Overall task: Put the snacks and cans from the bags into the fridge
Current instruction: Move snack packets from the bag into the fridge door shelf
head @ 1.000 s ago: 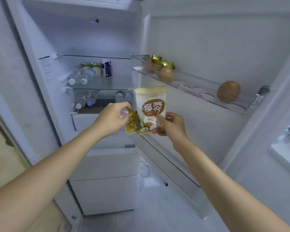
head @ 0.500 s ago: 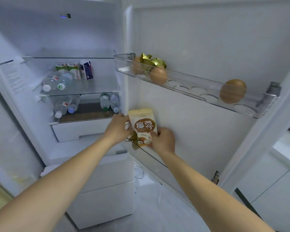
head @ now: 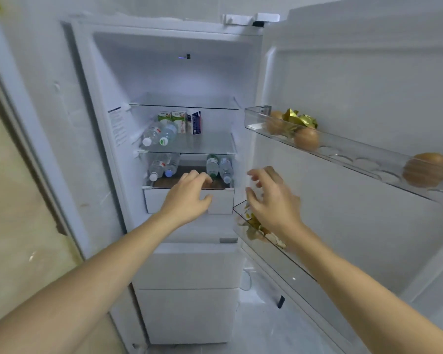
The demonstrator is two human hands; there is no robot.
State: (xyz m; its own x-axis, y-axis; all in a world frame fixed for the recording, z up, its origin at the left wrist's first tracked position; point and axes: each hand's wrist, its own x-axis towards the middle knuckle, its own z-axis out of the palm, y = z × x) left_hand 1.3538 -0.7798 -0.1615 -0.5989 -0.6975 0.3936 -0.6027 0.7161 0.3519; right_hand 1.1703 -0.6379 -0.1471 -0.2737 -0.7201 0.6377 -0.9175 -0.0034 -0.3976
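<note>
Left hand point(head: 187, 198) loosely curled, empty, before white fridge drawer point(head: 189, 200), right hand point(head: 273, 200) fingers spread, empty, above gold-and-cream snack packets point(head: 253, 223) in clear lower door shelf point(head: 287, 254).

Three small cartons point(head: 180, 120) stand at back of middle glass shelf point(head: 207, 144), two water bottles point(head: 159, 135) lying beside them on the left. Shelf below: two bottles point(head: 163, 166) lying left, two more point(head: 219, 167) right. Upper door rack point(head: 356, 153) holds brown eggs point(head: 307, 139), gold foil wrapper point(head: 298, 120), one egg point(head: 427, 169) well apart at far right
</note>
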